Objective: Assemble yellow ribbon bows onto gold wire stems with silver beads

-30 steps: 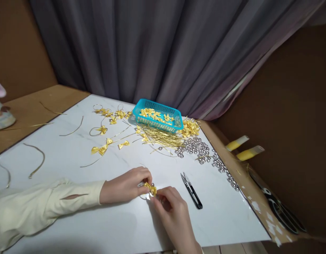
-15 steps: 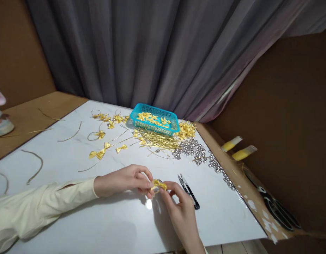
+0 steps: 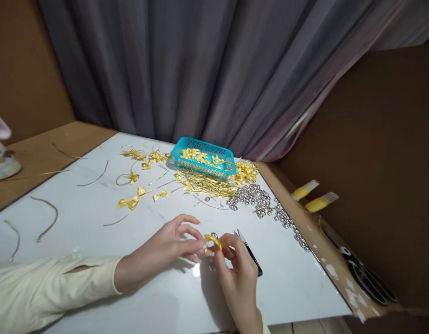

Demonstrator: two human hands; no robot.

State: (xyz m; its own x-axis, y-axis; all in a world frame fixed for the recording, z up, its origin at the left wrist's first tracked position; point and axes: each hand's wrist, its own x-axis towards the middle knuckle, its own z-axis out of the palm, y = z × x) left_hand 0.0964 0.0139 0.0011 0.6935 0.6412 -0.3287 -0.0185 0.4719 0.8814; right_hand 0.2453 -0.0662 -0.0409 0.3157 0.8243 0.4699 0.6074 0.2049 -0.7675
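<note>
yellow bow (image 3: 213,240) pinched between both hands' fingers (image 3: 200,243).

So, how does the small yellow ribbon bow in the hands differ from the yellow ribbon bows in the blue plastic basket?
The small yellow ribbon bow is single, pinched between left hand and right hand near the table's front edge; the yellow ribbon bows lie piled and untouched in the blue plastic basket at the back. A silver bead sits by the held bow; none shows among the piled ones. Both share colour and shape.
</note>
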